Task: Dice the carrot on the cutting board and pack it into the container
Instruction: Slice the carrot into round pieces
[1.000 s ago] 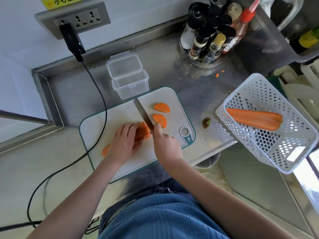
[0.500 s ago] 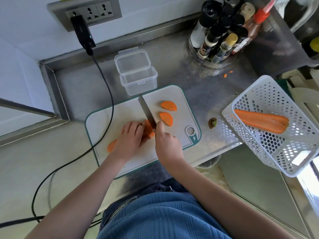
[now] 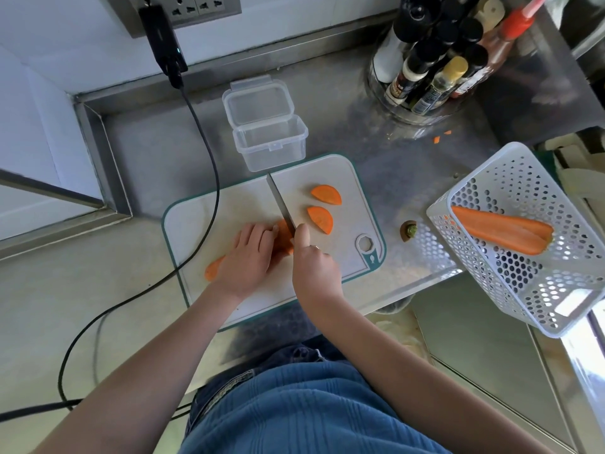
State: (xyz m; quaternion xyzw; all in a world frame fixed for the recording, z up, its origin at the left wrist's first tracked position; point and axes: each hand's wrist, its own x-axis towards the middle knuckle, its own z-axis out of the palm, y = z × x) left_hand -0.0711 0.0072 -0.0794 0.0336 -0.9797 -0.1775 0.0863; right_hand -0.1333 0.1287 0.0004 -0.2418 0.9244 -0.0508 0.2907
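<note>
Carrot (image 3: 283, 239) mostly hidden under gripping left hand (image 3: 248, 257); right hand (image 3: 314, 263) clasps knife (image 3: 281, 204), handle unseen

The cutting board (image 3: 229, 204) is serving as landmark. A container (image 3: 270, 142) is sitting just behind it. Two carrot slices (image 3: 322, 209) are lying on its right part. A carrot top (image 3: 408, 230) is lying right of it, a basket (image 3: 510, 178) standing farther right, spice bottles (image 3: 432, 63) standing behind-right.
</note>
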